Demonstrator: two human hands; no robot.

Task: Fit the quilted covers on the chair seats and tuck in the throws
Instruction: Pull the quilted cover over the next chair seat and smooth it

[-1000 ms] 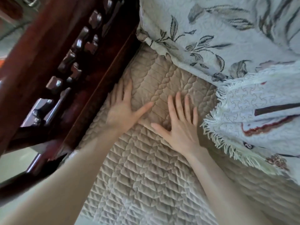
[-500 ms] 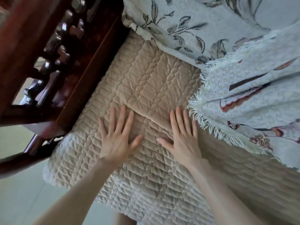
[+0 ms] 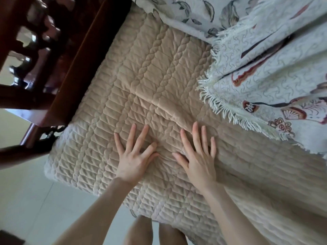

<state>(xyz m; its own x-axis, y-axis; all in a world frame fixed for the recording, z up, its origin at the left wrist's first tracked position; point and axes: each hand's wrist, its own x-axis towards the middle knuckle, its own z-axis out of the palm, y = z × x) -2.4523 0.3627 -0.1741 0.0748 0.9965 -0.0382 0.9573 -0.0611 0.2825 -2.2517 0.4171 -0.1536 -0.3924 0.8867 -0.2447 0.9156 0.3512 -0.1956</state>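
A beige quilted cover (image 3: 150,71) lies spread over the seat, its front edge hanging over the seat's front. My left hand (image 3: 134,156) presses flat on it near the front, fingers spread and straight. Beside it, my right hand (image 3: 198,156) also lies flat on the cover with fingers spread. A small crease runs between the two hands. A white fringed throw (image 3: 265,82) with red and dark motifs lies over the right part of the seat. Behind it a pale throw with grey leaf print (image 3: 203,15) drapes down the backrest.
The dark red carved wooden armrest (image 3: 58,55) borders the seat on the left. Pale tiled floor (image 3: 31,200) shows below and left of the seat. My bare legs (image 3: 155,230) stand close to the seat's front edge.
Both flat hands have slid toward me along the cover, from near the backrest to the front part of the seat. The view has pulled back with them.
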